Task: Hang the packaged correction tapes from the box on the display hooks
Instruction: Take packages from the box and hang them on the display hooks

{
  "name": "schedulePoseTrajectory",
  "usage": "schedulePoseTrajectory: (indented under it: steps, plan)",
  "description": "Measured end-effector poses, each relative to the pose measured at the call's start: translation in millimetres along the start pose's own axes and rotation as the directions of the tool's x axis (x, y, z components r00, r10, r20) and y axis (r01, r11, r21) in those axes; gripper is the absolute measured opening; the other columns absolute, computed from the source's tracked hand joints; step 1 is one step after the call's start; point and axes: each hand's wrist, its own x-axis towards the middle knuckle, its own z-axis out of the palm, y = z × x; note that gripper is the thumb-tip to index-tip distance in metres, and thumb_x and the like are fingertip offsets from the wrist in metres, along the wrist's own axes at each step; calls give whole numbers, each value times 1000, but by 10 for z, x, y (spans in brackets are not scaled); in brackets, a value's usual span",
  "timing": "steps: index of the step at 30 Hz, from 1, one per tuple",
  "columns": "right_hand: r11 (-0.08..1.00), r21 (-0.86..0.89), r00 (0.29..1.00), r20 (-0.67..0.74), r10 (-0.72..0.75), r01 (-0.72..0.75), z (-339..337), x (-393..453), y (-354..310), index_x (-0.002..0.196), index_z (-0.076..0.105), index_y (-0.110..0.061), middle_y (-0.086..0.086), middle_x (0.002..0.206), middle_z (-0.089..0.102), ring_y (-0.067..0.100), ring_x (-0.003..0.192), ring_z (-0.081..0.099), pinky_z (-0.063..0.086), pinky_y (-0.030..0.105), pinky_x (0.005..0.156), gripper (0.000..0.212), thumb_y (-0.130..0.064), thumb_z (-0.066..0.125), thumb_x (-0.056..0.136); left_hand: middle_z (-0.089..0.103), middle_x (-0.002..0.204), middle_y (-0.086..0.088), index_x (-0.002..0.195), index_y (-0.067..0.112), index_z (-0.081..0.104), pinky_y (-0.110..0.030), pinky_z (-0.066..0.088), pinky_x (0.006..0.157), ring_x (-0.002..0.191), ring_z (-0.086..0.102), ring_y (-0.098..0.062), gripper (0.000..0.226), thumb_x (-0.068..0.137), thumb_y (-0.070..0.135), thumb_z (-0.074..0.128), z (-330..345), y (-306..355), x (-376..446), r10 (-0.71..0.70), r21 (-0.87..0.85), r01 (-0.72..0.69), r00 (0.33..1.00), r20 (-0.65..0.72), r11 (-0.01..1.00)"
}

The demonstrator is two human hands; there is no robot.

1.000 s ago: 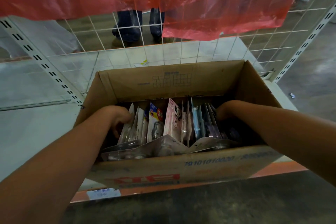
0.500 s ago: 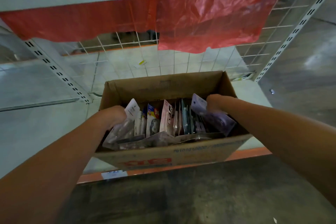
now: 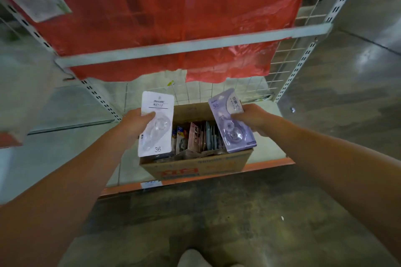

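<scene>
I see the left hand [image 3: 132, 124] gripping a white correction-tape pack [image 3: 156, 123]. The right hand [image 3: 252, 117] pinches a purple pack [image 3: 231, 121], both above the cardboard box [image 3: 195, 168].

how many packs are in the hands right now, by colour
white pack, held by the left hand: 1
purple pack, held by the right hand: 1
total in hand: 2
More packs stand in the box, too crowded to count.
</scene>
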Motion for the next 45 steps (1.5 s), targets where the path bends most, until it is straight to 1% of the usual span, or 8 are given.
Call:
schedulePoseTrajectory:
  steps: [7,11,15,19,27,37,42,45]
  plan:
    - [973,222,995,62,-84,68,-400,-1092,-413,92,65,-10,14,100,68,28,86,66,53,43,82,9,-18,61,91,65,117,-15,122,2,60,-43,50,92,100,64,-30,35,91,19,62,-262,750,-1151,4,-293,14,998,63,956]
    - [953,280,983,111,-150,114,-585,-1736,-720,96,65,-15,6,98,70,21,84,67,52,33,71,12,-24,58,93,68,114,-13,116,7,64,-45,49,95,101,65,-30,35,87,25,66,-468,1106,-1763,38,-285,-12,995,87,959]
    - [934,307,965,129,-229,181,-782,-2325,-985,96,65,-14,4,93,72,22,85,68,54,38,79,14,-24,56,94,72,105,-5,100,19,68,-38,52,88,94,69,-23,14,90,26,62,-602,1352,-2298,131,-311,-80,981,146,947]
    - [903,339,941,116,-317,263,-1004,-2723,-1255,95,64,-18,-3,88,72,16,82,68,54,37,79,11,-22,54,95,74,100,1,102,21,67,-33,55,77,90,71,-19,14,89,25,62,-689,1606,-2695,225,-356,-163,964,140,920]
    - [813,424,907,-56,-416,399,-1426,-3169,-1897,98,67,-9,13,103,71,33,97,66,50,53,93,19,-26,59,91,73,98,-1,99,19,68,-33,55,75,90,70,-19,13,88,25,63,-892,2349,-3199,322,-413,-307,946,-35,857]
    - [657,449,795,-336,-505,606,-1695,-3268,-2751,85,67,-17,6,96,72,30,98,67,51,50,92,16,-28,59,93,70,106,-2,107,17,67,-34,52,86,95,67,-17,19,90,25,63,-1183,3289,-3302,489,-373,-570,821,-294,732]
    - [643,354,727,-443,-525,680,-1743,-3228,-3116,85,61,-20,8,97,70,27,95,67,55,44,85,15,-32,58,92,70,94,5,101,19,66,-18,50,63,78,66,-4,13,92,26,60,-1310,3586,-3193,570,-324,-645,764,-303,692]
    - [600,346,683,-504,-529,721,-1826,-3200,-3326,88,61,-16,11,97,70,30,94,67,55,49,85,15,-31,60,91,68,94,5,106,16,66,-20,49,67,83,64,-8,18,92,26,60,-1461,3765,-3124,608,-267,-694,717,-340,669]
